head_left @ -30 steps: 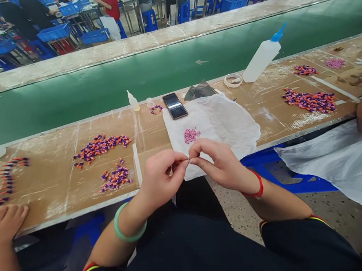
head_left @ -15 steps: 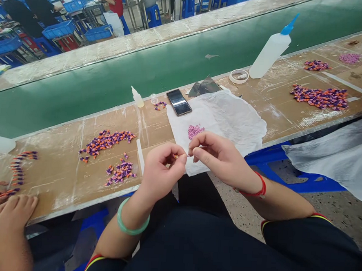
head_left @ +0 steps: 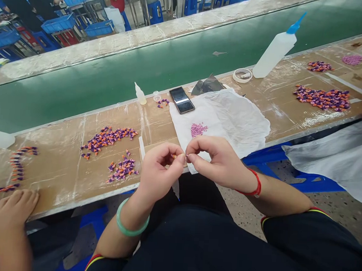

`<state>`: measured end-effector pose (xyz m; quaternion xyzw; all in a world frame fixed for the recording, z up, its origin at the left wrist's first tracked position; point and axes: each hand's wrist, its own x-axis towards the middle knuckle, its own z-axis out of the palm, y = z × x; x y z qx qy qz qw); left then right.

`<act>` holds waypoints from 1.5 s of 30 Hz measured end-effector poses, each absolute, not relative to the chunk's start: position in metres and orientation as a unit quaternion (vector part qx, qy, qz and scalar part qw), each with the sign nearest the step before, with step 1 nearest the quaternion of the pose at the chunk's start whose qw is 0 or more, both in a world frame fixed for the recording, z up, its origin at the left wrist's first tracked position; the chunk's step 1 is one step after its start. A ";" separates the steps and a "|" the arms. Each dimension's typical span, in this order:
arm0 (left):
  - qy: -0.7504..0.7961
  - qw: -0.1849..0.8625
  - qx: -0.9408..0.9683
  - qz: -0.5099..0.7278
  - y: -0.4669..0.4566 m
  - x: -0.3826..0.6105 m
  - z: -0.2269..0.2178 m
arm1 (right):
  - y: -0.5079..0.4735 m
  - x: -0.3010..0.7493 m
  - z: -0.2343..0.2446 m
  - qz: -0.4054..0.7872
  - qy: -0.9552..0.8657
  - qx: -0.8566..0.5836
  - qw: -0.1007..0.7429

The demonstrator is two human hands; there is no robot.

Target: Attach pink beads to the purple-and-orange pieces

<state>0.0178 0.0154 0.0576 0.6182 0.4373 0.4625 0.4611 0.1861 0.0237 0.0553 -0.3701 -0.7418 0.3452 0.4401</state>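
My left hand [head_left: 160, 169], with a green bangle at the wrist, is closed in a pinch on a small orange piece [head_left: 173, 156], mostly hidden by the fingers. Fingertips nearly touching it, my right hand [head_left: 214, 160] is pinched too; what it holds is too small to make out. Just beyond them, tiny pink pieces [head_left: 199, 129] lie heaped on a white cloth [head_left: 243, 119]. To the left on the brown tabletop are a larger pile of small purple-and-orange pieces [head_left: 107, 139] and a smaller pile [head_left: 123, 169].
Behind the cloth lie a phone [head_left: 182, 100] and a tape roll [head_left: 242, 75]. A small dropper bottle [head_left: 139, 94] and a large blue-tipped bottle [head_left: 274, 53] stand along the green belt [head_left: 179, 62]. A co-worker's hand [head_left: 15, 209] rests at the left. More pieces [head_left: 322, 98] lie right.
My two hands have come slightly closer together at the fingertips, still pinched. The co-worker's far hand at the left has drawn back from the curved row of pieces. The view has shifted slightly.
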 end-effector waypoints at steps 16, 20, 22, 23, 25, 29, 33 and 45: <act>0.470 0.549 0.449 0.525 -0.008 -0.057 -0.002 | 0.071 0.161 0.036 0.322 -0.865 -0.292 0.252; 0.505 0.559 0.408 0.516 -0.023 -0.070 -0.027 | 0.097 0.140 0.014 0.192 -0.933 -0.294 0.078; 0.515 0.562 0.399 0.510 -0.028 -0.074 -0.035 | 0.104 0.130 0.010 0.127 -0.949 -0.290 0.008; 0.518 0.563 0.396 0.508 -0.030 -0.075 -0.037 | 0.106 0.125 0.010 0.101 -0.953 -0.283 -0.021; 0.520 0.563 0.393 0.509 -0.031 -0.078 -0.039 | 0.107 0.118 0.012 0.065 -0.959 -0.268 -0.066; 0.519 0.561 0.387 0.516 -0.030 -0.081 -0.038 | 0.106 0.107 0.019 0.026 -0.960 -0.250 -0.126; 0.513 0.560 0.385 0.524 -0.030 -0.083 -0.038 | 0.106 0.100 0.020 0.009 -0.955 -0.249 -0.163; 0.423 0.539 0.356 0.636 -0.029 -0.069 -0.019 | 0.092 0.112 0.041 0.460 -0.832 -0.303 0.068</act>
